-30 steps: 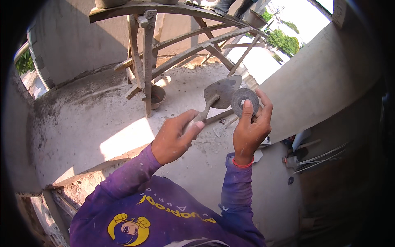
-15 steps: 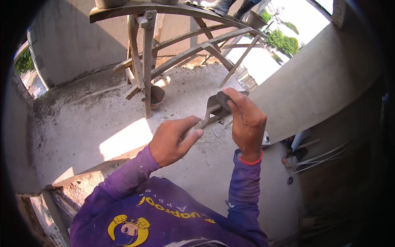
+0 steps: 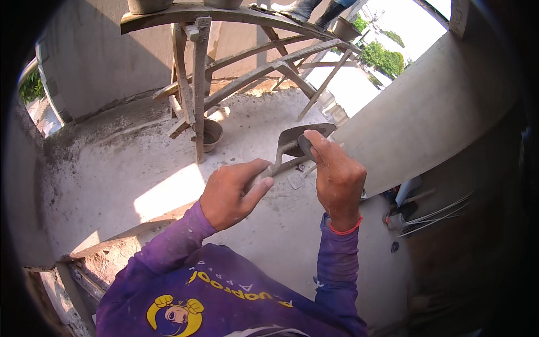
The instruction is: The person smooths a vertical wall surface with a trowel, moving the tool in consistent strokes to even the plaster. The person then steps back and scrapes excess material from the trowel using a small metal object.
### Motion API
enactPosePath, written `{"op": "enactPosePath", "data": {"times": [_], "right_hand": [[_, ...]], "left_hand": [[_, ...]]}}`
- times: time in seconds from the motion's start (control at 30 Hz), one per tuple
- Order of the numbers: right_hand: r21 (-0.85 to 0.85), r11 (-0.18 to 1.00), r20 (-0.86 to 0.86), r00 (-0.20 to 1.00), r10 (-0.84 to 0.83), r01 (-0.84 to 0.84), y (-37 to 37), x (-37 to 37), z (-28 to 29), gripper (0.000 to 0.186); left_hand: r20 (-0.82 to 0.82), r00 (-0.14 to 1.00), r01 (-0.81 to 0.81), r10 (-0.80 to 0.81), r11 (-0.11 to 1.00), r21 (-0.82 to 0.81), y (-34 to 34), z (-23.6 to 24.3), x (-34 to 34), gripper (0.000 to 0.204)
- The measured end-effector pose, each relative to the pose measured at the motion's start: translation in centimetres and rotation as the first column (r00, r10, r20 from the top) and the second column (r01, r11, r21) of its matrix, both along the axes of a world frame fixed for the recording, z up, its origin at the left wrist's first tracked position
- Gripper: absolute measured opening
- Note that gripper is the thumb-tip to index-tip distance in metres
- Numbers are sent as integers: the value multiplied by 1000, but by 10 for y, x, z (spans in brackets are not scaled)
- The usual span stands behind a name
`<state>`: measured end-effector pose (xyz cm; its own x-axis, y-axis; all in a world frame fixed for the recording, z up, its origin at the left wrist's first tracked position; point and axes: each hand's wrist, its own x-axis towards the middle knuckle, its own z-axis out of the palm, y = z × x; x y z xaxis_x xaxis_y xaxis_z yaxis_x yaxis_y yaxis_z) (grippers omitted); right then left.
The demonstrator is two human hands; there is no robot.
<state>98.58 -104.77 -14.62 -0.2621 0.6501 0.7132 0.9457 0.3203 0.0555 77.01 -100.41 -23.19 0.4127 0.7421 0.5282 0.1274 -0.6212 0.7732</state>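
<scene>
My left hand [image 3: 233, 194] is closed around the handle of a trowel [image 3: 292, 136], its dark pointed blade tilted away from me to the right. Pinched in the fingers of my right hand [image 3: 339, 180] is a dark grey rounded pad [image 3: 305, 146], partly hidden by those fingers. It lies against the blade, or just in front of it; I cannot tell whether they touch. What the pad is made of does not show. Both hands are raised in front of my chest, over the grey floor.
Ahead stands a wooden scaffold [image 3: 199, 84] carrying buckets [image 3: 150, 4] and a person's boots [image 3: 292, 10]. A bucket [image 3: 212, 135] sits by its legs. A smooth grey wall [image 3: 415, 118] curves along the right, with assorted tools [image 3: 396, 220] below. At left is a ledge [image 3: 112, 238].
The trowel has turned, so more of its blade shows. My right hand has moved slightly down with the pad, and its fingers now cover more of it. My left hand keeps its grip.
</scene>
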Motion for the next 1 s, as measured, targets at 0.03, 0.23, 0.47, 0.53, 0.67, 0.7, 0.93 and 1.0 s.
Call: {"op": "enactPosePath", "data": {"times": [0.03,0.23,0.47,0.53,0.67,0.7,0.93,1.0], "right_hand": [[41,999,-8,1000,27,-27,1,3,-2,37],[135,988,15,997,79,-81,9,-3,-8,45],[184,977,8,994,110,-110,10,-2,-11,54],[169,981,67,994,82,-92,10,-3,-10,53],[17,998,218,974,-68,66,2,3,-4,50],[69,998,126,992,-25,16,4,3,-3,48],[-33,998,-74,996,49,-52,7,2,-6,30],[-54,997,-177,983,52,-62,7,7,-2,26]], "left_hand": [[16,1000,-5,5,1000,8,0,-5,1,29],[1,1000,-8,8,1000,-6,-1,2,-1,29],[-12,1000,-9,8,997,-82,-3,4,-5,28],[9,1000,-7,8,999,-50,-3,3,-1,28],[-21,999,-34,34,999,-41,0,-6,-3,28],[-22,999,-32,31,998,-54,0,-5,-3,28],[-6,1000,13,-14,996,-88,1,-7,0,29],[26,999,32,-30,994,-106,3,-13,1,30]]}}
